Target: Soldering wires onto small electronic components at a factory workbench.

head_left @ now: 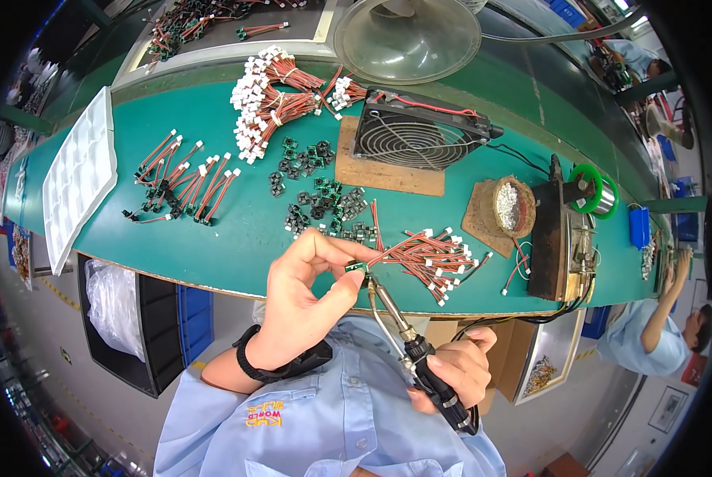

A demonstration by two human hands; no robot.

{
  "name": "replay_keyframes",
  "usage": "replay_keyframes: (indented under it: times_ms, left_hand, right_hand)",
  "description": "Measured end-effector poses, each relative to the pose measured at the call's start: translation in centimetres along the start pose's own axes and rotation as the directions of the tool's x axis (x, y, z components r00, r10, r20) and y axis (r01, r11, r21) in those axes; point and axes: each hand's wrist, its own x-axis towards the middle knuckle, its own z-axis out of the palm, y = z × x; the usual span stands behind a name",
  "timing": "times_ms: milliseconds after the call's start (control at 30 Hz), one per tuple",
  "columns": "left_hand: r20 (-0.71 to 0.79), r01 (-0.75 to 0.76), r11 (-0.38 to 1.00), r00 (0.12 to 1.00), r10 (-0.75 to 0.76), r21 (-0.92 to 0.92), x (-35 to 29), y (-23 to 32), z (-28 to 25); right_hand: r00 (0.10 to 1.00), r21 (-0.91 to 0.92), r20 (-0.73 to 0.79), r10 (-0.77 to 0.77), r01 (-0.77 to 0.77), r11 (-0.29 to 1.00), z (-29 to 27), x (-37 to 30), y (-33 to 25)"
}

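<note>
My left hand [299,296] pinches a small green circuit board [355,267] between thumb and fingertips. Red and black wires run close by its fingertips toward a pile of wire leads [435,261] with white connectors; whether one joins the board I cannot tell. Wrapped in my right hand [461,372] is a soldering iron [424,359] with a thin feed tube along its shaft. Its tip points up at the board's edge, touching or nearly so. Beyond my left hand lie several loose small black-and-green boards [320,199].
Bundled wire leads [272,103] and finished-looking wired boards [185,187] lie farther back. A black fan [420,135], a round pot of metal shavings [509,205], a soldering station [559,238] and a green solder spool [595,191] stand rightward. A funnel-shaped hood [408,40] hangs above. Another person [650,338] works at right.
</note>
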Motion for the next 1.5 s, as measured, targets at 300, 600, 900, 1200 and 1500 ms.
replay_keyframes:
  times_ms: [300, 600, 900, 1200, 1500]
  left_hand:
    - [-0.035, 0.139, 0.982, 0.989, -0.145, -0.129, 0.2, 0.6, -0.2]
    - [-0.165, 0.096, 0.994, 0.981, -0.103, -0.046, -0.1, 0.1, -1.7]
    - [-0.128, 0.048, 0.995, 0.99, -0.059, -0.087, -0.9, -0.1, -1.7]
    - [-0.104, 0.026, 0.995, 0.994, -0.016, 0.094, -1.1, -0.1, -1.2]
    - [0.413, -0.398, 0.683, 0.898, 0.153, 0.613, 0.0, 2.2, 1.9]
  right_hand:
    - [0.646, 0.042, -0.609, 0.46, -0.553, 0.832, 0.4, -1.6, 3.1]
    - [0.797, -0.07, -0.361, 0.483, -0.54, 0.839, 1.2, -1.8, 4.3]
    - [0.966, -0.568, -0.12, 0.228, -0.255, 0.782, 5.4, 1.2, 4.0]
    - [0.954, -0.415, -0.172, 0.246, -0.297, 0.86, 5.2, 1.4, 4.7]
    - [0.931, 0.279, -0.135, 0.338, -0.292, 0.915, 2.4, 2.4, 0.7]
